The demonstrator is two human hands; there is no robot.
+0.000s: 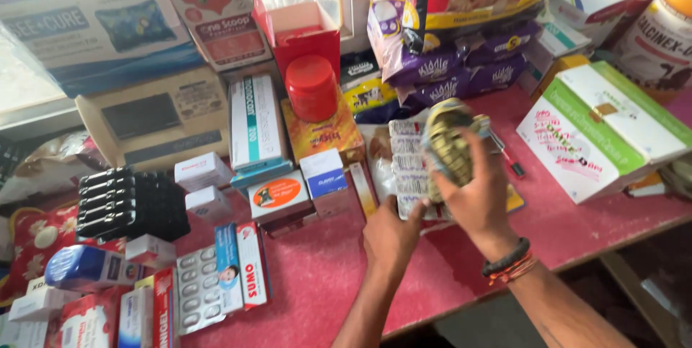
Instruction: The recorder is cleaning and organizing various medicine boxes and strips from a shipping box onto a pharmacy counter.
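My right hand [472,193] is raised above a pink-red counter [317,276] and grips a curled bundle of blister strips [447,142] with dark tablets. My left hand [389,236] rests lower, its fingers touching the edge of a stack of white blister strips [407,164] lying flat on the counter. A dark band and orange threads circle my right wrist. A pen [508,159] lies just right of the bundle.
Medicine cartons, a red round tub [311,88] and a black tray [130,204] crowd the left. Purple pet-food bags [461,67] stand at the back. Green-and-white flat boxes [605,124] lie right. The counter's front edge runs diagonally below my arms.
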